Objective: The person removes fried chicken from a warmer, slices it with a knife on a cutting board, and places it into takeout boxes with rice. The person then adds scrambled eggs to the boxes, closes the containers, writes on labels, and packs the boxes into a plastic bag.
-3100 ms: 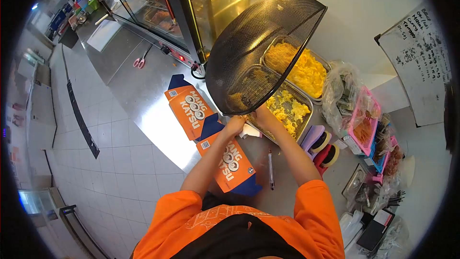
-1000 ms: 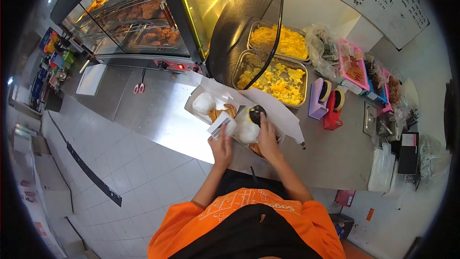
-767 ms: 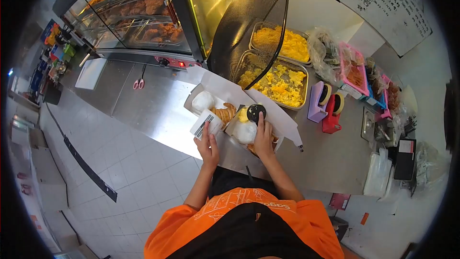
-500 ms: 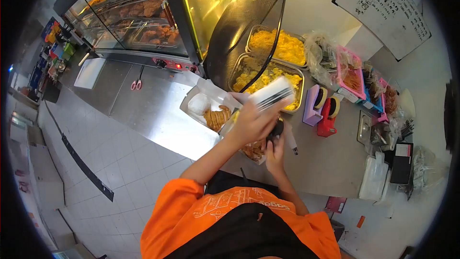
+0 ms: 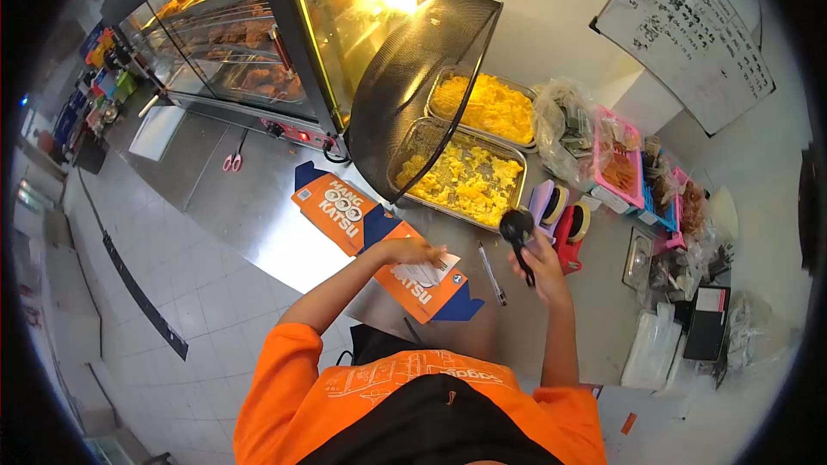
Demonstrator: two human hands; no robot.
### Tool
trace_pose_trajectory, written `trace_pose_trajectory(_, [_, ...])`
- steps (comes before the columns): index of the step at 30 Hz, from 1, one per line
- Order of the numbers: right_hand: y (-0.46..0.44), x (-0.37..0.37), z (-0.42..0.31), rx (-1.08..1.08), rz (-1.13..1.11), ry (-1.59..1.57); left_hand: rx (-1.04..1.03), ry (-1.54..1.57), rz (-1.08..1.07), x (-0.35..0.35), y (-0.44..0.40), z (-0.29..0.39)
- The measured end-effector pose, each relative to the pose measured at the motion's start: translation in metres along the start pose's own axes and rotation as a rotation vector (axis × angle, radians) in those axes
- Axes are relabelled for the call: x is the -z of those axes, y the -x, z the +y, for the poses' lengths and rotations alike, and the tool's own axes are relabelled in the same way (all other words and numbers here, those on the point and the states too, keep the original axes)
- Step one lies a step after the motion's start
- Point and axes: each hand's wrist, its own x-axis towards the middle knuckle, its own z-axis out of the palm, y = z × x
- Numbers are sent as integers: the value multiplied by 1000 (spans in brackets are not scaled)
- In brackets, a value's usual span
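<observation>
Two orange and navy cardboard boxes printed "Katsu" lie closed on the metal counter: a farther box (image 5: 338, 213) and a nearer box (image 5: 431, 293). My left hand (image 5: 409, 251) is over the nearer one, its fingers closed on a white paper slip (image 5: 422, 274) against the lid. To the right, my right hand (image 5: 543, 265) grips a black spoon-shaped utensil (image 5: 518, 228) with a round head and a short handle. A pen (image 5: 492, 274) lies on the counter between my hands.
Two metal trays of yellow food, a near tray (image 5: 517, 194) and a far tray (image 5: 525, 90), stand behind, partly under a mesh cover (image 5: 413, 60). Tape dispensers (image 5: 568, 237), a pink basket (image 5: 637, 146), a lit food warmer (image 5: 215, 43) and scissors (image 5: 233, 162) are around.
The boxes, open before with rice and sliced cutlet showing, are now closed. My left hand has come down and left onto a lid. My right hand has moved right with the black utensil.
</observation>
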Motion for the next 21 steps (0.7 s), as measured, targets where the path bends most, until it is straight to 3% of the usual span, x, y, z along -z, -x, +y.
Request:
trace_pose_trajectory(2, [-65,5,19,22,-112,214,71,361,171,0,-22,-24])
trace_pose_trajectory(5, [-161,-17,40,215,-219,768,154,190,476,18,-42,-24])
trace_pose_trajectory(6, [-189,-27,53,487,-241,873,207,133,551,23,-51,-25])
trace_pose_trajectory(7, [-202,-42,42,427,-262,1031,162,126,667,26,-48,-17])
trace_pose_trajectory(10, [-242,-68,58,399,-287,1156,154,250,817,31,-80,-50])
trace_pose_trajectory(11, [-241,-77,58,261,-343,1041,111,215,938,25,-98,-70])
trace_pose_trajectory(14, [-249,-82,91,455,-428,1084,277,196,837,31,-77,-42])
trace_pose_trajectory(15, [-250,-76,103,516,-468,949,259,182,862,31,-75,-41])
trace_pose_trajectory(18, [-227,-66,73,378,-629,974,251,231,883,27,-69,-31])
trace_pose_trajectory(19, [-227,-64,70,187,-661,934,197,317,915,24,-70,-32])
trace_pose_trajectory(21, [-214,-57,51,140,-688,954,162,342,946,23,-73,-32])
